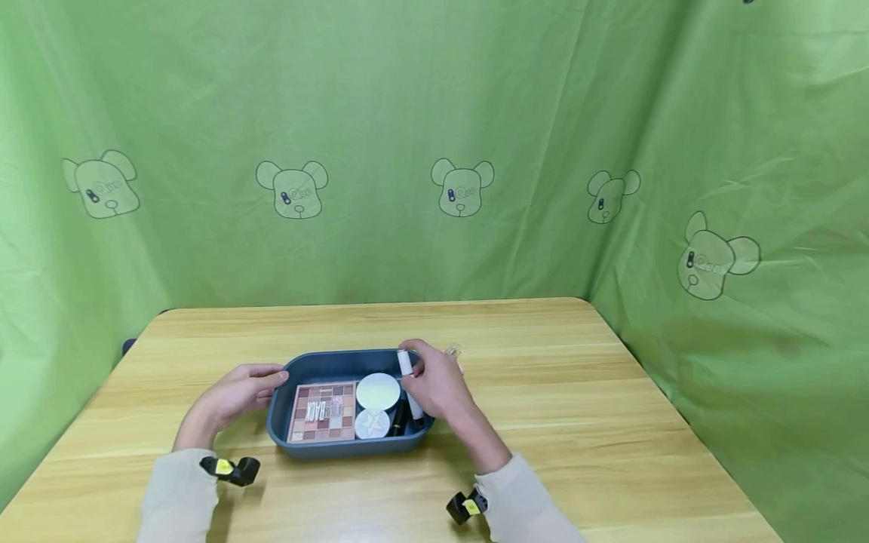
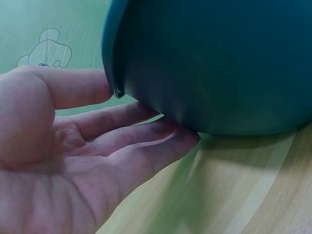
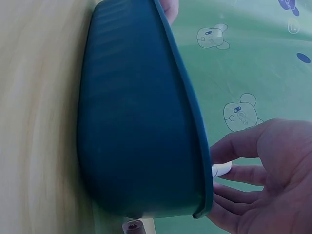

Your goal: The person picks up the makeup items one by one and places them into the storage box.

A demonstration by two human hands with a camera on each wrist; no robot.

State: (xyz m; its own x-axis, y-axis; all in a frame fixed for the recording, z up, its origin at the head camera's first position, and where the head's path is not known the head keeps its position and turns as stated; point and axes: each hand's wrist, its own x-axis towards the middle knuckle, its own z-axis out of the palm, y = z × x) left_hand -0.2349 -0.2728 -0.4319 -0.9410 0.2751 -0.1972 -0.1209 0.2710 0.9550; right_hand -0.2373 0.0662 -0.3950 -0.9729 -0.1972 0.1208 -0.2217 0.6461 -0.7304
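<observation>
A blue tray [image 1: 339, 451] with rounded corners holds an eyeshadow palette [image 1: 322, 412], a plain white round case [image 1: 378, 391], a smaller patterned white round case [image 1: 372, 424] and a black tube [image 1: 398, 418]. At the tray's left end my left hand [image 1: 234, 396] holds it, thumb over the rim and fairly straight fingers [image 2: 146, 151] against the outer wall. My right hand [image 1: 437, 378] reaches over the right end and pinches a white tube [image 1: 404, 362]. More white tube [image 1: 415, 407] shows below those fingers; whether it is the same piece, I cannot tell.
A small clear-topped item [image 1: 453, 350] stands just behind my right hand, mostly hidden. Past the tray's end, the right wrist view shows the end of a small brownish container [image 3: 133, 226]. The wooden table [image 1: 577, 407] meets green curtains [image 1: 380, 249] at its back and right.
</observation>
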